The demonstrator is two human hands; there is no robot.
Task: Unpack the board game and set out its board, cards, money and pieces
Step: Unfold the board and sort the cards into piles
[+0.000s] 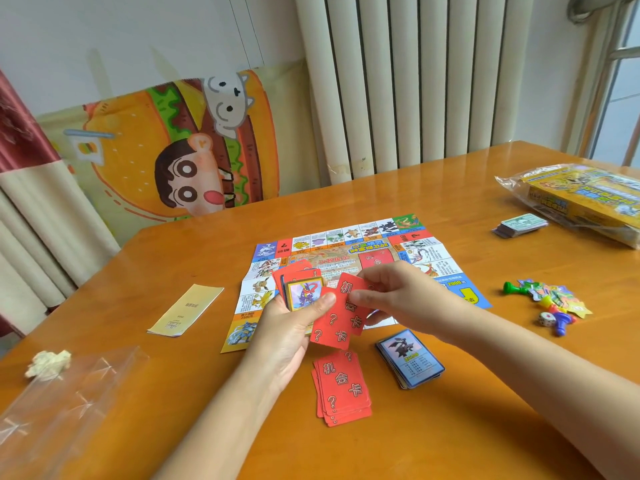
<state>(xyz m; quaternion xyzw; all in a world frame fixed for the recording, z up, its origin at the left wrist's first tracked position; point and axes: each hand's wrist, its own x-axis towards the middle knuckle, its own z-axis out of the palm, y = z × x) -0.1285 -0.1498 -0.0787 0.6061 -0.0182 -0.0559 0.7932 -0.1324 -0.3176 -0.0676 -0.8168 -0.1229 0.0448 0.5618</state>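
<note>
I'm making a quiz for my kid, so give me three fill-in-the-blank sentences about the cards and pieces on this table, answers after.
1. The right hand pinches a ___ card at the fan the left hand holds.
2. The card stack right of the red pile has a ___ border.
3. The die beside the pawns is mainly ___.
Missing words: red, blue, white.

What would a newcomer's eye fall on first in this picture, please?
Most likely the two hands at the centre: the left hand holds a fan of cards and the right hand pinches one red card of it, above the colourful board spread on the orange table. Behind the table, on the left, hangs a bright burger cartoon cloth.
</note>
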